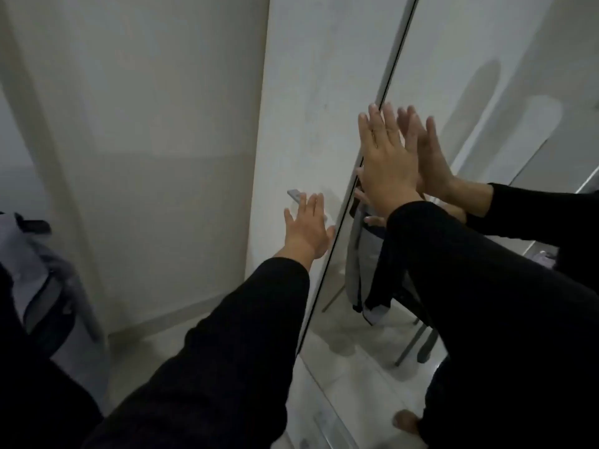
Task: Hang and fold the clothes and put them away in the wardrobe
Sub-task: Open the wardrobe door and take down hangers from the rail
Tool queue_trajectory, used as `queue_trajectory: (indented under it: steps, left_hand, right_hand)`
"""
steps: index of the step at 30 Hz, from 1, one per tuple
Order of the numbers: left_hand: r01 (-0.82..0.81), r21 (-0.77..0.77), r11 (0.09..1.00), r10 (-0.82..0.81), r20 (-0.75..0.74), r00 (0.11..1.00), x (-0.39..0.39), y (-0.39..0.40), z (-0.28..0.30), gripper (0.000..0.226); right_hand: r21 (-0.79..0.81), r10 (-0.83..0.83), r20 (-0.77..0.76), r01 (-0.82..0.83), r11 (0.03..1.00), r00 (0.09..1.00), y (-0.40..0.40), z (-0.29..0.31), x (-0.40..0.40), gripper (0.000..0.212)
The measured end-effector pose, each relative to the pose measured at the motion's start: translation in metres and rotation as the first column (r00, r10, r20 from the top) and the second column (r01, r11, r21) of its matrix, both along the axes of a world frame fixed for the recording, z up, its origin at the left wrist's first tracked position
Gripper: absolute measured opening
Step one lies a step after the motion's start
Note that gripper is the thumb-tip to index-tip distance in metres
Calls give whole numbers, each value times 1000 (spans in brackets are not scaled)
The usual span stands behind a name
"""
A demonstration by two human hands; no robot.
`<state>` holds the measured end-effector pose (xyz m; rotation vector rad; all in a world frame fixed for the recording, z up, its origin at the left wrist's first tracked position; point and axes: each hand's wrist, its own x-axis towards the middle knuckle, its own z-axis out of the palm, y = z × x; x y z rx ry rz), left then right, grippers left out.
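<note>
We've got both hands on the wardrobe, right hand (385,160) flat, fingers spread on the mirror door (470,92), left hand (308,228) open at the handle (296,195) just left of it — push evenly, clothes (35,254) far left.

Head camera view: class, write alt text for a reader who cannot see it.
A person in black sleeves presses the flat right hand against a mirrored wardrobe door, while the open left hand reaches a small silver handle on the white wardrobe door beside it.
</note>
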<state>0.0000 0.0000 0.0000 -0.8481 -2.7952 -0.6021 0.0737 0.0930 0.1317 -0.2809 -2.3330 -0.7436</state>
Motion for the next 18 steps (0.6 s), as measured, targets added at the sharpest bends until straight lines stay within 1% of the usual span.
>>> queue_trajectory:
  steps: [1, 3, 5, 7, 9, 12, 13, 15, 16, 18]
  left_hand:
    - [-7, -31, 999, 7, 14, 1000, 0, 6, -2, 73]
    - [-17, -66, 998, 21, 65, 998, -1, 14, -4, 75]
    - [-27, -61, 998, 33, 107, 994, -2, 21, -9, 78]
    - [-37, -52, 998, 44, 132, 990, -2, 28, -13, 80]
    - [-62, -55, 997, 68, 114, 991, -3, 31, -16, 81]
    - [-96, -51, 994, 100, 88, 991, -5, 33, -17, 81]
    - [-109, -53, 993, 113, 80, 990, -6, 34, -17, 80]
    - [-135, -61, 989, 139, 55, 989, -6, 35, -15, 78]
    - [-147, -67, 987, 150, 51, 987, -5, 35, -13, 77]
    - [-159, -70, 985, 163, 52, 985, -6, 34, -10, 76]
  right_hand:
    - [23, 13, -11, -12, 1000, 1000, 6, 1, 0, 76]
    - [6, 62, 28, -62, 998, 998, 14, 6, 2, 70]
    - [-20, 115, 70, -114, 993, 991, 21, 8, -3, 67]
    - [5, 126, 15, -126, 992, 992, 29, 6, -15, 69]
    - [26, 130, -25, -129, 991, 991, 34, 2, -24, 69]
    - [7, 124, 44, -125, 992, 991, 35, 4, -24, 64]
    - [7, 134, 41, -135, 991, 990, 33, 6, -25, 64]
    - [23, 164, -40, -163, 986, 986, 32, -2, -35, 66]
    - [-4, 170, -62, -170, 985, 984, 33, -6, -42, 67]
    - [-32, 170, -66, -173, 984, 983, 33, -10, -47, 68]
